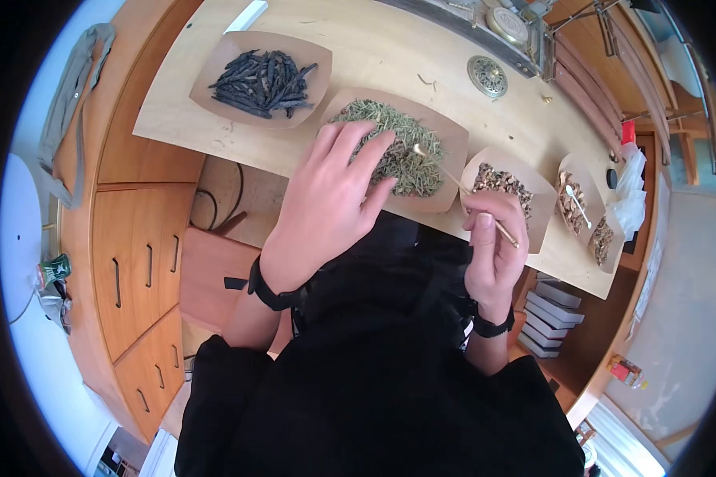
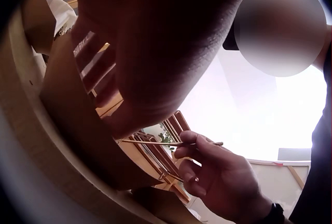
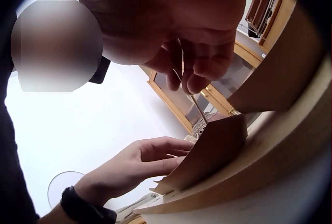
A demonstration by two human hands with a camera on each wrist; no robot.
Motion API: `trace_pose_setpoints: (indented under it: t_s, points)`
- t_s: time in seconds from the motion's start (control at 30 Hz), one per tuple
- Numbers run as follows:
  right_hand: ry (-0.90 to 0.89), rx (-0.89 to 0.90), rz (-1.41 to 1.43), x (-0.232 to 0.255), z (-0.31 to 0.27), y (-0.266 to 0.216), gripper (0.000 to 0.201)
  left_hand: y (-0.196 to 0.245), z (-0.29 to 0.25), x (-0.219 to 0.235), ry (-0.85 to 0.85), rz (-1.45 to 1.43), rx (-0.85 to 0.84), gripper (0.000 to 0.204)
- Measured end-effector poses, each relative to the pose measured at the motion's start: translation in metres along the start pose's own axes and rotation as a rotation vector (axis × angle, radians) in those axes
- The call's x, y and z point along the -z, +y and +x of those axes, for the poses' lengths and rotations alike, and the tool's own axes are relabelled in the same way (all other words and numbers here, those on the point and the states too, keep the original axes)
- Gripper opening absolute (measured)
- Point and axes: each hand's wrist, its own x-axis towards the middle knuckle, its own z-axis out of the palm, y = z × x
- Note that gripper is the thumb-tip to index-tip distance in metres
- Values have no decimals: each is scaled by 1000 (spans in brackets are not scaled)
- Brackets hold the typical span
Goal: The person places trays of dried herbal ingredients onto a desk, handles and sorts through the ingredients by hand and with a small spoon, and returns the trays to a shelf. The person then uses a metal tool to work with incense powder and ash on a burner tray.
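A brown paper tray point(image 1: 452, 143) at the table edge holds a heap of dried green herb point(image 1: 410, 119), cut in short needle-like pieces. My left hand point(image 1: 318, 195) lies over the heap's left side, fingers spread and reaching into the tray, their tips at the herb. From the right side, my right hand point(image 1: 497, 250) pinches a thin brass-coloured spoon point(image 2: 150, 142) between thumb and fingers. Its small pale end lies over the middle of the heap, close to the left fingertips. In the right wrist view the tray wall hides the herb and part of the left fingers.
Left of the herb, another paper tray point(image 1: 203, 91) holds dark dried pods point(image 1: 262, 79). To the right, a tray of brown chopped pieces point(image 1: 501, 184) stands by the right hand, then smaller trays, one with a white spoon point(image 1: 577, 205). A round openwork metal lid point(image 1: 487, 75) lies behind.
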Motion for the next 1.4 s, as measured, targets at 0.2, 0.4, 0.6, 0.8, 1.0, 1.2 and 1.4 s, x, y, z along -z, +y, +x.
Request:
trace_pose_setpoints:
  t_s: [0.2, 0.4, 0.6, 0.8, 1.0, 1.2, 1.4]
  points:
    - [90, 46, -113, 1, -8, -5, 16, 5, 3, 0, -63, 108, 47, 52]
    - [8, 65, -115, -15, -8, -10, 18, 7, 6, -8, -85, 2, 92, 61]
    - [-26, 31, 6, -11, -4, -6, 18, 12, 12, -4, -124, -291, 149, 64]
    - [61, 48, -97, 8, -7, -16, 17, 9, 7, 10, -94, -219, 191, 49]
    - [28, -119, 20, -5, -14, -9, 13, 5, 12, 4, -175, -190, 345, 36]
    - [33, -220, 348, -24, -4, -7, 18, 1, 15, 4, -274, -418, 391, 38]
    - [47, -172, 411, -20, 0, -3, 19, 7, 17, 8, -261, -607, 392, 44]
